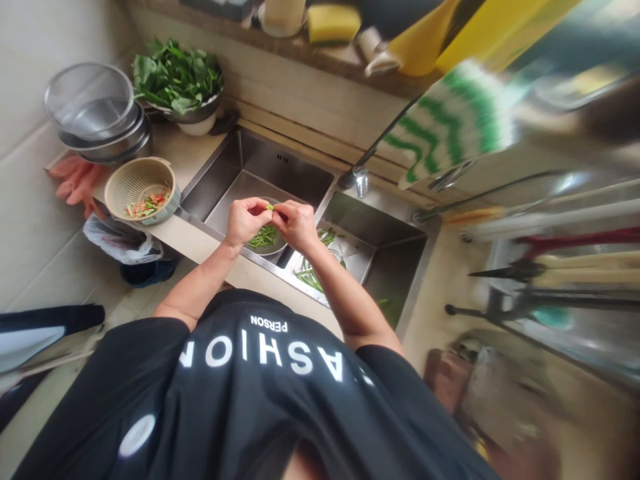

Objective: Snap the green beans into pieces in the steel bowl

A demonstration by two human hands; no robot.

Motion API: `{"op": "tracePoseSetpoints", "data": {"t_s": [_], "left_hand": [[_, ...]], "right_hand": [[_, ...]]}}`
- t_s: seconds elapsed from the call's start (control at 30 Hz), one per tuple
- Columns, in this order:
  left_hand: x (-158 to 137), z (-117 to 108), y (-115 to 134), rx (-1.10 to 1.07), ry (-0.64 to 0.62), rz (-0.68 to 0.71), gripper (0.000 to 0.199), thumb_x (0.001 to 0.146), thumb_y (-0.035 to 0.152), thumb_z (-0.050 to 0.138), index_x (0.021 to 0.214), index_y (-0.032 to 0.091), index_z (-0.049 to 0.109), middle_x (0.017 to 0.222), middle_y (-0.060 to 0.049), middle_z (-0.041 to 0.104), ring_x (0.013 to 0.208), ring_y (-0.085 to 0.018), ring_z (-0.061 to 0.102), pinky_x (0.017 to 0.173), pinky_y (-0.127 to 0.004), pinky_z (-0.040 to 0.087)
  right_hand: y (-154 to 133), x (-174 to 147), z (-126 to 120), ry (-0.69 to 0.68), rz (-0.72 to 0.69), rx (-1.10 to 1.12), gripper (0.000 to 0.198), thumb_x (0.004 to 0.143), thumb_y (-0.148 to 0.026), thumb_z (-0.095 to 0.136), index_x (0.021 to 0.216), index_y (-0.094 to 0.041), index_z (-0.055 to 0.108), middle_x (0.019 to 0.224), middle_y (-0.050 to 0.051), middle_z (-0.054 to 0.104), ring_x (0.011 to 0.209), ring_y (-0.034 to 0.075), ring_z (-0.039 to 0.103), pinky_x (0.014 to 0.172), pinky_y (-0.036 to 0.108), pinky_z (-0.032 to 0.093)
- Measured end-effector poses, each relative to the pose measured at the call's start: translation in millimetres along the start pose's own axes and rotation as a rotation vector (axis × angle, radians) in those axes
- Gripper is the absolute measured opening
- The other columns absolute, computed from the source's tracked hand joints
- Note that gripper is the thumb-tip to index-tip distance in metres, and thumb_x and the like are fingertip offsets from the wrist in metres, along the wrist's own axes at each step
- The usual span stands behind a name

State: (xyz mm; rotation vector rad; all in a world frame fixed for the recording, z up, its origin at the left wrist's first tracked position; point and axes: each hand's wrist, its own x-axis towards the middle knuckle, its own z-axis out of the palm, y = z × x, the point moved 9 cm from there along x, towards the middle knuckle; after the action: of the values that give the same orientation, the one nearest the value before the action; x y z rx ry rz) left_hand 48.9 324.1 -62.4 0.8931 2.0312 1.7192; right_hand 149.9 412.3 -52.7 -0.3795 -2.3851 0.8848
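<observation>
Over the divider side of the left sink basin, my left hand [245, 220] and my right hand [299, 225] meet fingertip to fingertip. Both are closed in a pinch on a short piece of green stem [270, 207], most of it hidden by the fingers. Below them a round bowl [275, 250] in the left basin holds short cut green stems [263, 235], partly covered by my hands. Longer green stems [309, 275] lie in the right basin, partly behind my right forearm.
Leafy greens [177, 77] fill a bowl at the back left. Stacked metal bowls and a strainer [90, 100] stand beside a beige colander [120, 183] with chopped red and green pieces. A faucet [356, 179] rises between the basins; a green-striped cloth [450, 123] hangs right of it.
</observation>
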Motion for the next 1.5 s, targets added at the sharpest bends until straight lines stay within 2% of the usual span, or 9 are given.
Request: {"op": "tracePoseSetpoints", "data": {"t_s": [0.23,0.43,0.5,0.63,0.83,0.97,1.13,1.33,1.5], "left_hand": [[-1.1,3.5,-6.6,-0.185,0.031,-0.078,0.011,0.062,0.021,0.069,0.068,0.013,0.072,0.062,0.0,0.07,0.054,-0.011,0.063,0.055,-0.021,0.053],[1.6,17.5,-26.1,-0.364,-0.098,-0.332,0.019,0.056,0.02,0.075,0.071,0.012,0.066,0.054,0.002,0.063,0.043,-0.008,0.057,0.044,-0.019,0.048],[1.5,17.6,-31.1,-0.392,-0.085,-0.376,0.021,0.056,0.02,0.076,0.071,0.012,0.065,0.052,0.003,0.062,0.043,-0.007,0.056,0.044,-0.018,0.048],[-1.6,18.8,-34.1,-0.388,-0.09,-0.381,0.027,0.056,0.023,0.08,0.076,0.012,0.065,0.06,0.002,0.066,0.049,-0.008,0.06,0.049,-0.019,0.052],[-1.5,20.8,-21.0,-0.321,-0.132,-0.227,0.022,0.057,0.023,0.079,0.072,0.012,0.068,0.063,0.001,0.068,0.051,-0.009,0.061,0.053,-0.021,0.053],[-1.1,18.8,-21.0,-0.328,-0.009,-0.162,0.017,0.056,0.02,0.075,0.069,0.014,0.068,0.059,0.003,0.066,0.048,-0.008,0.058,0.049,-0.019,0.05],[-4.2,21.7,-31.1,-0.407,0.089,-0.226,0.019,0.058,0.027,0.076,0.068,0.014,0.065,0.064,0.002,0.066,0.053,-0.009,0.061,0.055,-0.022,0.055],[-2.3,23.2,-30.0,-0.324,-0.056,-0.222,0.029,0.058,0.028,0.081,0.079,0.015,0.067,0.072,0.001,0.069,0.061,-0.01,0.063,0.058,-0.021,0.053],[-5.9,27.4,-24.1,-0.124,-0.167,-0.127,0.018,0.062,0.025,0.077,0.075,0.014,0.07,0.069,0.0,0.069,0.062,-0.011,0.062,0.065,-0.023,0.052]], "right_hand": [[3.7,-2.3,-4.4,0.06,0.105,0.104,0.027,0.084,-0.029,0.053,0.065,-0.015,0.067,0.064,0.004,0.059,0.06,0.012,0.049,0.061,0.026,0.036],[42.3,-10.1,28.8,-0.107,0.465,0.661,0.027,0.077,-0.037,0.054,0.07,-0.014,0.067,0.053,-0.002,0.051,0.05,0.009,0.04,0.05,0.023,0.03],[45.4,-12.8,37.5,-0.16,0.504,0.794,0.031,0.077,-0.043,0.056,0.072,-0.014,0.067,0.054,-0.002,0.052,0.049,0.008,0.041,0.05,0.023,0.032],[39.5,-10.6,22.3,-0.155,0.361,0.588,0.031,0.081,-0.041,0.057,0.079,-0.014,0.071,0.058,0.0,0.058,0.052,0.009,0.045,0.053,0.023,0.034],[12.0,-4.6,-8.8,-0.066,0.12,0.236,0.026,0.083,-0.027,0.053,0.075,-0.014,0.074,0.069,0.004,0.068,0.065,0.013,0.056,0.067,0.025,0.042],[20.3,-6.1,-4.9,0.034,0.247,0.289,0.025,0.078,-0.026,0.053,0.074,-0.014,0.075,0.064,0.002,0.066,0.06,0.012,0.054,0.063,0.025,0.041],[51.4,-15.0,20.2,0.108,0.496,0.466,0.032,0.081,-0.037,0.054,0.081,-0.013,0.075,0.065,0.002,0.065,0.062,0.014,0.056,0.061,0.026,0.043],[61.3,-17.2,24.2,0.052,0.53,0.661,0.033,0.081,-0.042,0.059,0.087,-0.014,0.074,0.06,-0.001,0.058,0.055,0.011,0.049,0.055,0.024,0.039],[53.0,-13.7,6.4,0.041,0.431,0.553,0.026,0.08,-0.039,0.062,0.085,-0.016,0.074,0.068,0.002,0.065,0.063,0.014,0.055,0.061,0.026,0.043]]}}
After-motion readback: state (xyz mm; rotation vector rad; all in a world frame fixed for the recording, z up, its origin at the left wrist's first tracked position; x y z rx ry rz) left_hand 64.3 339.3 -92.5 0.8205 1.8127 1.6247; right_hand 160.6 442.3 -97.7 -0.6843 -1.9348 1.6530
